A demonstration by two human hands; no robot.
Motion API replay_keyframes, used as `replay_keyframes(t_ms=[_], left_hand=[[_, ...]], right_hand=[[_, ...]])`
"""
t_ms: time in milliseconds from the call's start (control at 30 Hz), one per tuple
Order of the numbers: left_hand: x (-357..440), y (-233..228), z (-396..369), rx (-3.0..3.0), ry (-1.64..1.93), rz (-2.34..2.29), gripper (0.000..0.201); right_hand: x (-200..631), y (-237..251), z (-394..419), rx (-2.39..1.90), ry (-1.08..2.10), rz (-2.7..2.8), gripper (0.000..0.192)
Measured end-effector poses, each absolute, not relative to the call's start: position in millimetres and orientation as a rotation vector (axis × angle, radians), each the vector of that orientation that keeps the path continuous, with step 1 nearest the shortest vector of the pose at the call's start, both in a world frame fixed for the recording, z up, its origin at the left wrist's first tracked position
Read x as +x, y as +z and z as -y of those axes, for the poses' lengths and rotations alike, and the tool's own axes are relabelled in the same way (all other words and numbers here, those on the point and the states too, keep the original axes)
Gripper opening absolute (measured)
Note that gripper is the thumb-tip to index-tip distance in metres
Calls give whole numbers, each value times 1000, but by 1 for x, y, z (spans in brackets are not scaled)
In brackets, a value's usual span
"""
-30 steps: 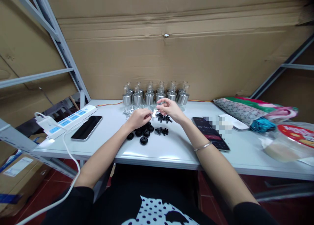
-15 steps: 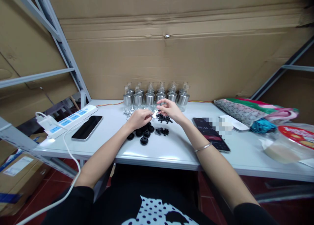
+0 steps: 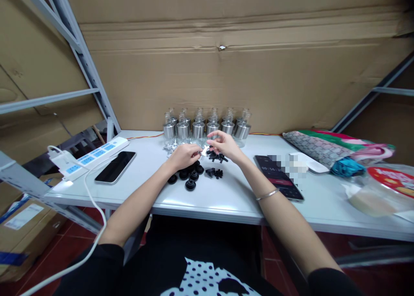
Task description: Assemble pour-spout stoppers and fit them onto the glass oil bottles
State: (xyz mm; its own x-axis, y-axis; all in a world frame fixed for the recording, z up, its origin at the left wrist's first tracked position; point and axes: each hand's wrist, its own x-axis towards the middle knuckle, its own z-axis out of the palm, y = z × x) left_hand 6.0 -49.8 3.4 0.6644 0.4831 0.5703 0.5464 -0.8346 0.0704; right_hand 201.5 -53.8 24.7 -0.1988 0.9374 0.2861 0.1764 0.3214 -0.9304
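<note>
My left hand (image 3: 183,155) and my right hand (image 3: 224,144) meet above the white table (image 3: 226,192), both pinching one small silver metal part (image 3: 203,150) between their fingertips. Under and beside the hands lie several round black rubber caps (image 3: 190,175) and a scatter of small black plastic pieces (image 3: 216,157). Behind the hands stand two rows of silver-capped glass bottles (image 3: 207,126) against the cardboard wall. A few loose silver parts (image 3: 169,147) lie left of the hands.
A white power strip (image 3: 89,157) and a dark phone (image 3: 115,167) lie at the left. Another phone (image 3: 278,176) with its screen lit sits right of my right arm. Bags and wrapped goods (image 3: 336,149) fill the right end. Grey shelf struts (image 3: 74,50) rise at left.
</note>
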Motion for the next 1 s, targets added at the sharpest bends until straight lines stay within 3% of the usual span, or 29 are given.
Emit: replay_keyframes(t_ms=[733,900,1000], left_hand=[[6,1,48,-2724,-938,825,16],[6,0,47,-2712,-961,813,15],[6,2,49,-2712,-1037,808,16]], right_hand=[[196,24,55,-975,795,1658,33],[194,25,57,-983,851,1634,32],[192,27,58,-940,1058,1473,30]])
